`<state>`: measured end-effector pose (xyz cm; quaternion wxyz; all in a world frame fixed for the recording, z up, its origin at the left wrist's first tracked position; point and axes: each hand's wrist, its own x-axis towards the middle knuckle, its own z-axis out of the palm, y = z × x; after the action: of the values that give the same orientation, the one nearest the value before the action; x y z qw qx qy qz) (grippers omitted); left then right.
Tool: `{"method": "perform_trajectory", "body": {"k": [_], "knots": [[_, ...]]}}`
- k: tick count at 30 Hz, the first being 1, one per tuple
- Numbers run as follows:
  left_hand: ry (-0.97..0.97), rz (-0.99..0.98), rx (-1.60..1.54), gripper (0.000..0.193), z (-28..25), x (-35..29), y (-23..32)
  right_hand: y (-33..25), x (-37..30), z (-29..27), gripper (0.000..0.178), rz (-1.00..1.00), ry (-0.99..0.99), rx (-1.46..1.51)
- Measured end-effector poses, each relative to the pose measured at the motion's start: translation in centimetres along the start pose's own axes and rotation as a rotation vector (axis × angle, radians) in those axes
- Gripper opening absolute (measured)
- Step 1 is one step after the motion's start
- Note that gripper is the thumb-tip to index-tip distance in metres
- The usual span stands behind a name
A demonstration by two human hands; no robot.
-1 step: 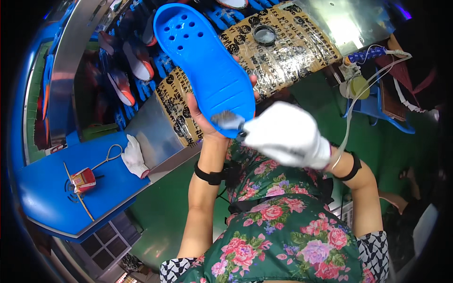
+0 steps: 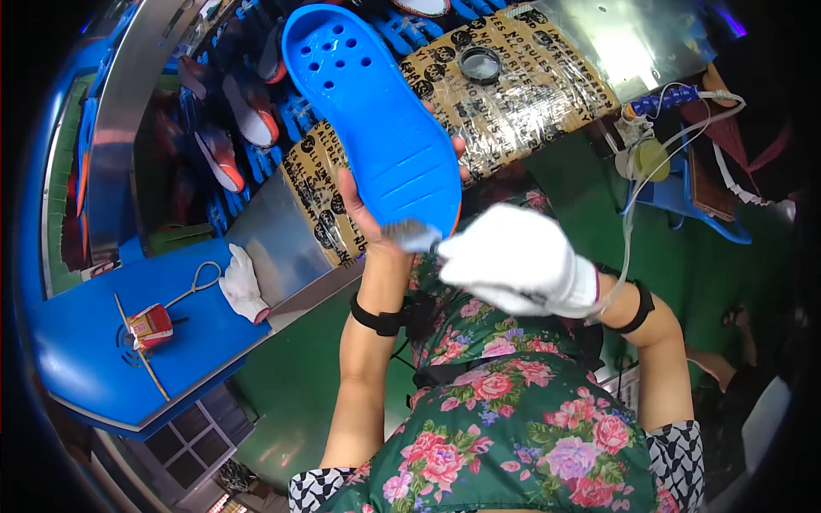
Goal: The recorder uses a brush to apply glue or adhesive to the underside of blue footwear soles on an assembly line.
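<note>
My bare left hand (image 2: pixel 363 214) holds up a blue shoe sole (image 2: pixel 380 128) from beneath, thumb along one edge and fingertips showing at the other. Holes dot the sole's far end, and short grooves cross its near half. Its surface looks glossy, and a sliver of orange shows at the near right edge. In a white knitted glove, my right hand (image 2: pixel 513 261) is closed on a brush (image 2: pixel 410 235). The brush head, slightly blurred, lies over the sole's near end by my left wrist; whether its bristles touch is unclear.
A round black-rimmed pot (image 2: pixel 480 65) stands on taped cardboard (image 2: pixel 522 111) ahead. Several shoes (image 2: pixel 218 158) sit on blue racks at left. The blue ledge (image 2: pixel 85 359) bears a spare white glove (image 2: pixel 243 285) and a red box (image 2: pixel 152 327). A pale cord (image 2: pixel 630 214) hangs near my right wrist.
My right hand and the brush have shifted slightly toward me and left, down to the sole's near end. The sole and my left hand have barely moved.
</note>
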<state>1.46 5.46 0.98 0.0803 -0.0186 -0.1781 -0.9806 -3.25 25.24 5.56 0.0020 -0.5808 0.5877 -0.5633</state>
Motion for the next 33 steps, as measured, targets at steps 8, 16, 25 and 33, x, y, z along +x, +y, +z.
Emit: {"method": "perform_trajectory", "body": {"k": [8, 16, 25, 33], "knots": [[-0.030, -0.131, 0.016, 0.118, 1.1, -0.2, 1.2, 0.1, 0.2, -0.7, 0.020, 0.046, 0.022, 0.008], [0.031, -0.273, -0.023, 0.123, 0.5, -1.1, 1.6, -0.9, 0.2, -0.9, 0.017, 0.343, 0.117, 0.370], [0.015, -0.372, 0.073, 0.122, -0.1, -0.6, 2.8, -1.6, -1.5, 0.0, 0.027, 0.040, -0.086, 0.156], [0.053, -0.340, 0.038, 0.119, 0.1, -0.3, 2.3, -2.0, -0.8, 0.2, 0.022, 0.194, -0.040, 0.259]]}}
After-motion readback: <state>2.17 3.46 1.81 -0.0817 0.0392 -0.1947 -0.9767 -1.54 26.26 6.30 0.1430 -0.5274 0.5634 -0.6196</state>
